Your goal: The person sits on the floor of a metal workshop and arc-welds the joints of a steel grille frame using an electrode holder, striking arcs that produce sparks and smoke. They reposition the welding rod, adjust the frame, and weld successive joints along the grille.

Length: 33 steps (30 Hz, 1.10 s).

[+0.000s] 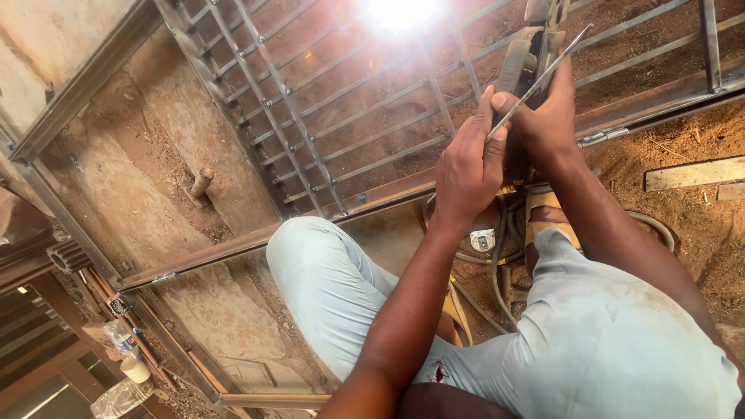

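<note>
My left hand [466, 167] pinches the lower end of a thin grey welding rod [543, 71] between thumb and fingers. The rod slants up to the right, into a dark electrode holder [521, 62]. Just right of the left hand, my right hand [552, 116] is wrapped around that holder's handle, and the two hands touch. Both are held above the edge of a metal gate frame [256, 240] with several thin bars [310, 116], which lies flat on the dirt. My knees in pale trousers [326, 279] are bent below the hands.
A strong white glare [402, 11] shines at the top. Cables [497, 264] coil by my sandalled foot. A pale plank [691, 172] lies on the right. A short stub [202, 182] stands in the dirt at left. Plastic bottles [120, 339] sit at the bottom left.
</note>
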Motion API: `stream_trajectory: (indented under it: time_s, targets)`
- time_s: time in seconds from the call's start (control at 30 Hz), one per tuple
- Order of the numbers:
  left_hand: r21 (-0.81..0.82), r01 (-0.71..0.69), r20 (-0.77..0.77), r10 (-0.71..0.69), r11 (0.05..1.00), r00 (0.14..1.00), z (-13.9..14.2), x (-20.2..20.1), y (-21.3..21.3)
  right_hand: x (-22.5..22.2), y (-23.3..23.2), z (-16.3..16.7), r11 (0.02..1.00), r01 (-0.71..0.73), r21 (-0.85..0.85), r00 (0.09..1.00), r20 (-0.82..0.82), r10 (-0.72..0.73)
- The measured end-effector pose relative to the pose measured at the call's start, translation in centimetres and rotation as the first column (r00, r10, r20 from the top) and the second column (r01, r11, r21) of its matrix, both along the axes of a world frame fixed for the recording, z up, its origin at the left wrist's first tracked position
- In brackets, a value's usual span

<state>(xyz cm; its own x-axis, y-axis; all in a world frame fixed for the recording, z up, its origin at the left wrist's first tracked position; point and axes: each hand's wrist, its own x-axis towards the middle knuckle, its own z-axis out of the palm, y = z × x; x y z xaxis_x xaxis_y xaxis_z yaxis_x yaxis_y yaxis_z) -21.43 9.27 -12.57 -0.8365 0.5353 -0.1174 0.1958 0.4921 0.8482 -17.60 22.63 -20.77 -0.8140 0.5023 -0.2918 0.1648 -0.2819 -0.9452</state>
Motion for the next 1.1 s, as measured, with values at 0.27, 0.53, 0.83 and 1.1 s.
stream_trajectory:
  time_s: [0.27,0.53,0.83,1.1]
  targets:
    - [0.012,0.016,-0.042,-0.015,1.0,0.999,-0.01,-0.02,0.02,0.17,-0.06,-0.23,0.998,0.007,-0.061,0.999,-0.04,-0.009]
    - [-0.007,-0.011,0.002,0.011,1.0,1.0,-0.07,-0.17,0.02,-0.29,0.0,0.05,1.0,-0.015,0.018,0.999,0.03,0.015]
    - [0.001,-0.018,0.021,0.018,1.0,1.0,-0.04,-0.36,0.1,-0.4,0.06,0.61,1.0,-0.015,0.004,1.0,0.011,0.015]
    - [0.005,-0.013,-0.014,0.013,1.0,1.0,-0.32,-0.28,0.09,-0.24,0.17,0.35,0.998,-0.03,0.056,0.998,0.051,0.028]
